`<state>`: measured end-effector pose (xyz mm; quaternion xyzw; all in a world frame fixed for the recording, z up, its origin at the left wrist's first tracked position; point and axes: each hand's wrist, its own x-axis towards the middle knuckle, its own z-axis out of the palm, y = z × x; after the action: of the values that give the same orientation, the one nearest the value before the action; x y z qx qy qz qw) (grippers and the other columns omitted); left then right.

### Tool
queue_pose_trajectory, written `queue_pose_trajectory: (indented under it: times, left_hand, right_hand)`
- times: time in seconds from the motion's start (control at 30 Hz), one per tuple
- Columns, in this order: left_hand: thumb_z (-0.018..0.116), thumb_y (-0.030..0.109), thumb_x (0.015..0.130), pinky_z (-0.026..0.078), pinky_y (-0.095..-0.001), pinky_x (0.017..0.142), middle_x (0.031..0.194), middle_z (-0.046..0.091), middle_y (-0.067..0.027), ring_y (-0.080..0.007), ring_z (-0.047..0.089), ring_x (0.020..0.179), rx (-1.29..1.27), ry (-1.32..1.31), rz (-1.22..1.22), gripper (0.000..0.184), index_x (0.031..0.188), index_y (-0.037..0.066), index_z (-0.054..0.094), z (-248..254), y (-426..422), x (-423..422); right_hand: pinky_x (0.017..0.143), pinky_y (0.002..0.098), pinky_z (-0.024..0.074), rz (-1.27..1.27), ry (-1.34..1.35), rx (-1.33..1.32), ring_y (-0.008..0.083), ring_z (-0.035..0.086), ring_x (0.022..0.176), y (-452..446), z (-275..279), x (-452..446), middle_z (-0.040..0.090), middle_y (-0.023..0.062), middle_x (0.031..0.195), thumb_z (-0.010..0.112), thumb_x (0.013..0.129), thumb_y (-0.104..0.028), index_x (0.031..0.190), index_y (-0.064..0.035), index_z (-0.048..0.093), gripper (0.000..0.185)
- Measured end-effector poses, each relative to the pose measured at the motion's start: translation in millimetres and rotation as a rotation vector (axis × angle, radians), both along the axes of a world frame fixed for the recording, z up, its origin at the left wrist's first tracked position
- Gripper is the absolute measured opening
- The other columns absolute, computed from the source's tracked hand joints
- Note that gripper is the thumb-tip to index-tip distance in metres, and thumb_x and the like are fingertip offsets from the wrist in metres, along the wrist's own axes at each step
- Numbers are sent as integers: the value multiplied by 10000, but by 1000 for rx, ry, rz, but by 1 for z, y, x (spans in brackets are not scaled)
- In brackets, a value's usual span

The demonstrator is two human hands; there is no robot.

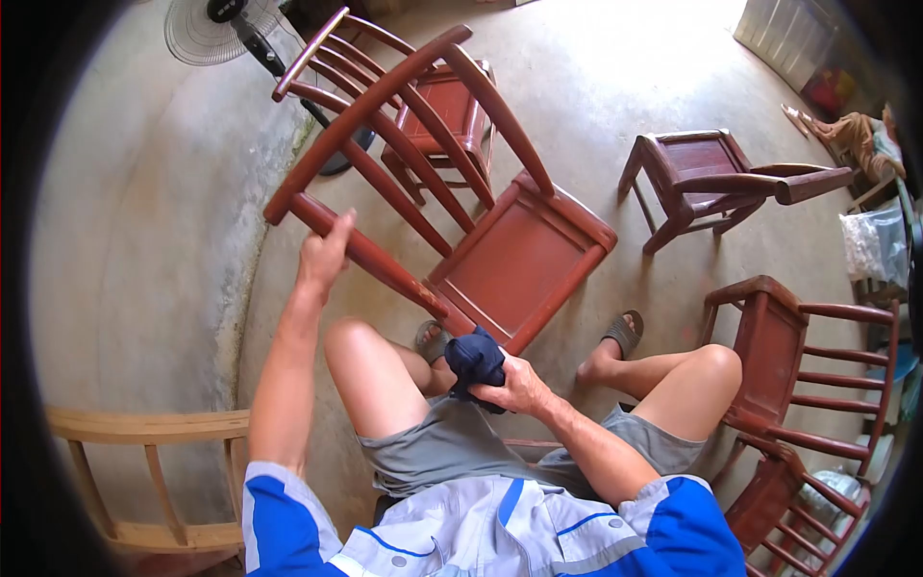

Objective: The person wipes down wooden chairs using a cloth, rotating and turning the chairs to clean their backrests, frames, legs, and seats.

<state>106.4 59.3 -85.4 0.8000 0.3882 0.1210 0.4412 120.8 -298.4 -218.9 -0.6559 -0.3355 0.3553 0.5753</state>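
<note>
The red chair (527, 264) fills the middle, its seat just off centre towards 1 o'clock and its top rail (370, 125) out at 11. At 9 to 10 o'clock the left hand (325, 258), slightly blurred, looks clamped on the near side post (375, 258); a firm grip there should keep the frame from twisting. The right hand (519, 387), at 5 o'clock, is closed on a bunched dark cloth (474, 363) by the seat's near corner; whether cloth meets wood is hard to tell. Spreading it flatter would probably suit the seat, while folding it round suits the slats (396, 200), with long strokes into the joints. The top rail deserves care: a second chair (447, 111) overlaps it at 12, contact unclear, and a fan (229, 12) stands at 11. The wall (144, 240) limits swings towards 9, a pale wooden rail (154, 423) sits at 8, and more chairs (767, 346) crowd 3 to 4. The roomiest floor (596, 115) lies at 1 o'clock, short of another chair (707, 163) at 2.
</note>
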Motion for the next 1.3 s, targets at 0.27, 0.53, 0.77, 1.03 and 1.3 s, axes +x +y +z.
queue_pose_trajectory:
  times: [0.27,0.53,0.77,1.03,1.3]
  left_hand:
    - [765,306,884,548,-405,785,903,727,-144,-284,706,874,729,-45,-428,315,994,25,675,114,-67,18]
    - [725,623,807,543,-473,955,1142,729,-191,-365,696,1094,829,320,-235,659,1184,85,676,103,7,145]
    - [732,656,822,564,-467,851,1005,765,-169,-362,732,968,830,320,-192,618,1102,105,724,113,-4,132]
    - [797,530,827,558,-470,743,860,756,-139,-362,731,823,912,100,-243,465,985,102,712,139,-62,61]
    - [778,507,855,569,-470,695,833,748,-122,-369,729,778,998,-72,-327,459,1043,103,669,156,-126,37]
  right_hand:
    - [977,446,536,40,-125,45,397,674,1116,10,-12,-6,696,222,1169,821,815,-328,1317,-57,594,614]
    - [937,467,548,-5,-230,-28,429,672,1087,-5,-8,-9,694,246,1114,830,808,-353,1336,-41,545,676]
    - [927,376,556,-218,36,103,243,705,1023,-11,0,17,708,154,1117,821,820,-158,1316,-32,559,575]
    - [1009,406,512,-717,-377,416,272,636,1134,-11,122,98,615,145,1236,787,793,-57,1350,2,519,621]
    - [1104,546,367,-945,-1216,276,513,444,1296,67,230,174,391,312,1458,882,664,-188,1418,-30,473,873]
